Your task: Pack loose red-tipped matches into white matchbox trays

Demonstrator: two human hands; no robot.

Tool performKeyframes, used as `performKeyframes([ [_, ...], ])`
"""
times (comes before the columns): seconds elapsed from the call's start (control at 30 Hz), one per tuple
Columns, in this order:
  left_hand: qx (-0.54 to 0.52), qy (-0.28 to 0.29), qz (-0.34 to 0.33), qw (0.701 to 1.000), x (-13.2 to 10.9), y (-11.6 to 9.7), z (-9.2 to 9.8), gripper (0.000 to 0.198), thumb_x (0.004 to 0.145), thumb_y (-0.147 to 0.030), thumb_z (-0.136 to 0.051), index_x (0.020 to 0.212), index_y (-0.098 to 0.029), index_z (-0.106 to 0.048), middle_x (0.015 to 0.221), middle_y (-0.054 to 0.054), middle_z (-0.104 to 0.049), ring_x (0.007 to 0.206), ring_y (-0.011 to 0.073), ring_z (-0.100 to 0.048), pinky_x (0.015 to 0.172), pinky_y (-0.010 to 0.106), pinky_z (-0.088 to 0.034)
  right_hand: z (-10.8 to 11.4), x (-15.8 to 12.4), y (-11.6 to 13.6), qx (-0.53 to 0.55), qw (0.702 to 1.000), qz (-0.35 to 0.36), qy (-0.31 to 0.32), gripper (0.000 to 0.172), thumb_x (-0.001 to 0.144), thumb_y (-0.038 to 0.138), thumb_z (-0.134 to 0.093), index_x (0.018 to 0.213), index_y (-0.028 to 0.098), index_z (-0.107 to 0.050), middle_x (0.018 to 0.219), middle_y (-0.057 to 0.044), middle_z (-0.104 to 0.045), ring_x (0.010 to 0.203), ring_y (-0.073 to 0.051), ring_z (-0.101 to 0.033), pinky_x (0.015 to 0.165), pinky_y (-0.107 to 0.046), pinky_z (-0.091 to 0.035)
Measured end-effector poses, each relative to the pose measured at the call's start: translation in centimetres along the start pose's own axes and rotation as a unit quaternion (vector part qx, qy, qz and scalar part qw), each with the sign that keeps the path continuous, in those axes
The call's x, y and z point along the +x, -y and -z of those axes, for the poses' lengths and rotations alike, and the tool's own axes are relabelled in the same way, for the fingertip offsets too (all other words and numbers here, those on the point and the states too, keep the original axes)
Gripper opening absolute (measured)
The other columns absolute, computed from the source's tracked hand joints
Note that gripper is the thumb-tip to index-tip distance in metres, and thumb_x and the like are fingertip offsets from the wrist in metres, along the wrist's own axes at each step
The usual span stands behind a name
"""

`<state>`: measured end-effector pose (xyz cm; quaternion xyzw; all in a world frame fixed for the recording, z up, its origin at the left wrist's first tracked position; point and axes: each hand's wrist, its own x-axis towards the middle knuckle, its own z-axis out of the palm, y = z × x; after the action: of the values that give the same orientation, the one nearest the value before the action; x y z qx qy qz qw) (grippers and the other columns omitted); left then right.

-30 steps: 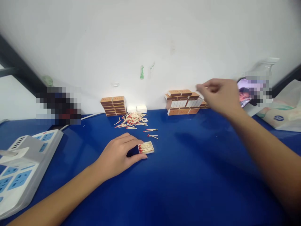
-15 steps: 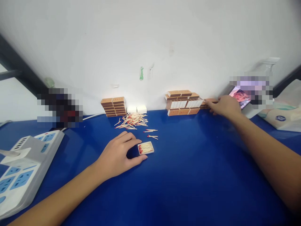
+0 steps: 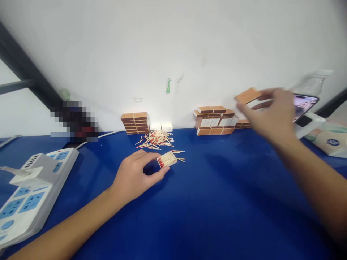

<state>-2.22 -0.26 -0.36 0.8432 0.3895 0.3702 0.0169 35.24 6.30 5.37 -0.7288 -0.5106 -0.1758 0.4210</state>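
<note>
Thumb and forefinger of the left hand (image 3: 137, 177) pinch the near end of an open match tray (image 3: 168, 159). The tray is packed with red-tipped matches and sits low on the tabletop (image 3: 217, 209); I cannot tell whether it lies flat or is tipped up a little. The right hand (image 3: 271, 113) is raised and blurred at the right, its fingertips closed on an orange matchbox sleeve (image 3: 247, 96) held in the air above the right stack of matchboxes (image 3: 215, 121).

Just behind the tray lie a few stray matches. Beyond them is a loose pile of matches (image 3: 156, 139), in front of two white boxes (image 3: 162, 126) and the left stack of matchboxes (image 3: 135, 122) at the wall.

The tray has no cover and is held at one end only, so I judge that a tilt or a nudge could spill its matches in among the loose ones. The sleeve is gripped only lightly; if it slipped it could fall on the stack below and knock the boxes askew. The right forearm is also close to a propped phone (image 3: 305, 104) and could bump it.

The orange box faces carry dark print too small to read. A tissue packet (image 3: 329, 139) at the far right shows a blue oval mark that is not legible. The power strip (image 3: 32, 187) shows no writing I can make out
</note>
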Motion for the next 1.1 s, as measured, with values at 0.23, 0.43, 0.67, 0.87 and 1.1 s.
performKeyframes([
  [0.23, -0.037, -0.017, 0.148, 0.988, 0.2, -0.2, 0.2, 0.025, 0.084, -0.047, -0.080, 0.100, -0.027, -0.080, 0.081, -0.004, -0.078, 0.063, 0.0132, -0.067, 0.059, 0.027, -0.054, -0.5, -10.5, 7.5, 0.281, 0.893, 0.028, 0.351, 0.055, 0.075, 0.055, -0.085, 0.114, 0.018, -0.073, 0.091, -0.007, -0.078, 0.073, -0.021, -0.072, 0.068, -0.034, -0.057],
  [0.43, -0.037, 0.012, 0.146, 0.988, 0.4, -0.4, 0.2, 0.025, 0.083, -0.047, -0.080, 0.099, -0.027, -0.081, 0.081, -0.003, -0.078, 0.064, 0.0138, -0.067, 0.061, 0.027, -0.054, -0.6, -12.2, 7.5, 0.277, 0.894, 0.084, 0.342, 0.048, 0.078, 0.054, -0.084, 0.112, 0.022, -0.075, 0.092, -0.004, -0.079, 0.073, -0.020, -0.073, 0.069, -0.033, -0.056],
  [0.67, 0.004, -0.009, 0.060, 0.998, 0.5, -0.1, 0.6, 0.024, 0.087, -0.044, -0.078, 0.100, -0.023, -0.080, 0.083, 0.000, -0.079, 0.065, 0.0146, -0.067, 0.062, 0.027, -0.053, -0.1, -12.5, 7.8, 0.258, 0.900, 0.102, 0.335, 0.047, 0.078, 0.054, -0.085, 0.114, 0.025, -0.076, 0.099, -0.003, -0.079, 0.074, -0.020, -0.072, 0.070, -0.035, -0.056],
  [0.87, -0.005, 0.008, 0.001, 1.000, 0.5, 0.4, 0.6, 0.024, 0.089, -0.043, -0.078, 0.103, -0.023, -0.079, 0.090, 0.001, -0.080, 0.067, 0.0153, -0.067, 0.063, 0.028, -0.054, 0.4, -12.8, 8.1, 0.279, 0.888, 0.113, 0.347, 0.041, 0.084, 0.053, -0.081, 0.115, 0.027, -0.076, 0.104, -0.005, -0.079, 0.081, -0.023, -0.071, 0.073, -0.039, -0.057],
  [1.1, -0.018, 0.006, 0.002, 1.000, 0.5, 0.4, 0.4, 0.026, 0.090, -0.038, -0.078, 0.111, -0.023, -0.078, 0.091, 0.002, -0.079, 0.069, 0.0146, -0.066, 0.064, 0.028, -0.055, 0.0, -12.7, 8.4, 0.428, 0.790, -0.054, 0.435, 0.042, 0.092, 0.058, -0.068, 0.106, 0.019, -0.072, 0.094, -0.010, -0.078, 0.073, -0.021, -0.072, 0.048, -0.029, -0.057],
])
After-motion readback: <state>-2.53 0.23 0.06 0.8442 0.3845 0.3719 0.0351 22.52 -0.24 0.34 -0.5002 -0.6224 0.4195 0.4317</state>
